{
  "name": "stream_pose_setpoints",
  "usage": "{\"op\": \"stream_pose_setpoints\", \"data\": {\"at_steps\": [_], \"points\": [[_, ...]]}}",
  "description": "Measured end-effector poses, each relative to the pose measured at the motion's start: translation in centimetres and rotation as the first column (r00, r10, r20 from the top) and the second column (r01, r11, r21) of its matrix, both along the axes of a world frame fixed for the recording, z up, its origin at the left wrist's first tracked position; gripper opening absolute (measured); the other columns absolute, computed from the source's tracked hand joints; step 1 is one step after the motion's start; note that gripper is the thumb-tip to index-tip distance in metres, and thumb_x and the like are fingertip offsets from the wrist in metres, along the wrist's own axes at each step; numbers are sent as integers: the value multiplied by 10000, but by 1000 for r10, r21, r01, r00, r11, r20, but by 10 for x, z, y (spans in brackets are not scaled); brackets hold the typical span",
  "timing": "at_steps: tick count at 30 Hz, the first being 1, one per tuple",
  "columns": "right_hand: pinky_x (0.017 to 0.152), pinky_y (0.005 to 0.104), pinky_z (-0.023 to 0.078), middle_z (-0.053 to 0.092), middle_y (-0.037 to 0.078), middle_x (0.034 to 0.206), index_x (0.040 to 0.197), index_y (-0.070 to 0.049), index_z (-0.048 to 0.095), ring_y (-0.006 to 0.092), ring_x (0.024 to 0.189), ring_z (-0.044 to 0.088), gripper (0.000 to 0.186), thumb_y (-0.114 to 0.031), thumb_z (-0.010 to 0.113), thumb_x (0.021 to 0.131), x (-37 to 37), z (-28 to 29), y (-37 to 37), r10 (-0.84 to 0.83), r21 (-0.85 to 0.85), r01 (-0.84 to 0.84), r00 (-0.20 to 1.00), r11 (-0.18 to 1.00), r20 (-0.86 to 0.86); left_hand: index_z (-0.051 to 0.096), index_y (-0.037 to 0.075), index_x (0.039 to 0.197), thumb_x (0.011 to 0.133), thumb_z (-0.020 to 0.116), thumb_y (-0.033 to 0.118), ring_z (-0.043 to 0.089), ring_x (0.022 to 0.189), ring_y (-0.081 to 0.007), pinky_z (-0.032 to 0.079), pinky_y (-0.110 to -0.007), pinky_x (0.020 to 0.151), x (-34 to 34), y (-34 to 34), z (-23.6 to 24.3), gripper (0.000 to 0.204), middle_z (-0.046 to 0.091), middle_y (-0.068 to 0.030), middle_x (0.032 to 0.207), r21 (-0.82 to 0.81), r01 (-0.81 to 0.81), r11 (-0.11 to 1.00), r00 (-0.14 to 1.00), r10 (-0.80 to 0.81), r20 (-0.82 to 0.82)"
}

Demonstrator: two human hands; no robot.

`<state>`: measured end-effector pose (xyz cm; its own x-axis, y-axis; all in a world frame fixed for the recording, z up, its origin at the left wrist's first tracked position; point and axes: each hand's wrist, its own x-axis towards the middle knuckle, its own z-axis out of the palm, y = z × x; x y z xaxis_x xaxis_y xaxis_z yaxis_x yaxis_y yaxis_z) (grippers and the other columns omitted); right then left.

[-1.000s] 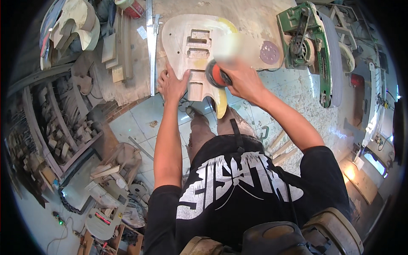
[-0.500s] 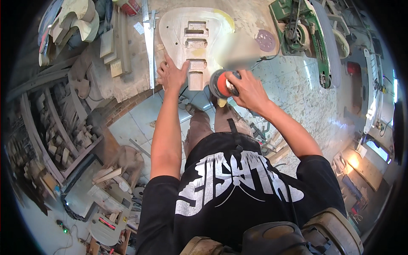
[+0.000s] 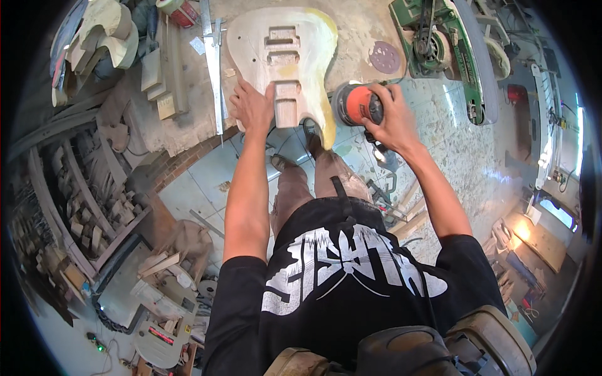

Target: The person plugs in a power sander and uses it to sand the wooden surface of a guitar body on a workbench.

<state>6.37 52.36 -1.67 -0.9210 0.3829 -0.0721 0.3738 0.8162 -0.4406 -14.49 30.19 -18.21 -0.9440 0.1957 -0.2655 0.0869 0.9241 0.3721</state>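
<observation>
Nearest, right of the guitar body's (image 3: 311, 62) near horn (image 3: 329, 135), the right hand (image 3: 396, 119) is clamped around the orange sander (image 3: 359, 103). Half a second ago the sander covered that horn, hiding most of it; now it sits to the right, leaving the horn's top exposed, so the top there is no longer being worked. Whether the pad touches the body's side edge, I can't quite tell from this angle. The left hand (image 3: 254, 106) remains at the body's near left edge, thumb and fingers apart, apparently steadying it. The body lies on the table (image 3: 357, 31), horn overhanging. Beyond the sander, right of the body, are a purple disc (image 3: 384, 57) and a green machine (image 3: 433, 47).
</observation>
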Motion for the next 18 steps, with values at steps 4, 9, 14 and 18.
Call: {"op": "stream_pose_setpoints", "data": {"at_steps": [4, 9, 14, 18], "points": [[892, 516, 560, 555, 209, 1277, 1410, -168, 566, 457, 1119, 652, 703, -188, 879, 781, 25, -3, 3, 41, 23, -43, 997, 999, 62, 412, -77, 1547, 935, 681, 624, 495, 1313, -425, 412, -645, 1061, -23, 22, -6, 969, 529, -233, 1416, 8, -35, 999, 995, 36, -98], [785, 544, 601, 553, 187, 1290, 1392, -224, 561, 440, 1113, 661, 689, -183, 869, 777, 35, -20, 2, 74, 17, -76, 993, 997, 97, 510, -66, 1432, 895, 701, 649, 516, 1282, -442, 431, -580, 1062, -37, 23, -12, 915, 571, -255, 1337, 1, 33, 999, 990, -32, -138], [809, 534, 587, 552, 194, 1284, 1383, -196, 564, 450, 1120, 650, 671, -172, 865, 784, 25, -30, -2, 144, 8, -147, 979, 989, 143, 534, -60, 1399, 885, 704, 678, 536, 1258, -457, 444, -557, 1056, -34, 22, -17, 915, 591, -266, 1306, 8, 40, 999, 985, -38, -170], [845, 534, 572, 552, 211, 1281, 1386, -169, 567, 473, 1132, 635, 663, -157, 858, 790, -16, -20, -8, 124, 10, -127, 984, 992, 126, 533, -60, 1407, 883, 702, 685, 548, 1241, -448, 449, -543, 1051, -36, 23, -16, 926, 593, -271, 1299, 7, 54, 999, 981, -51, -187]]}}
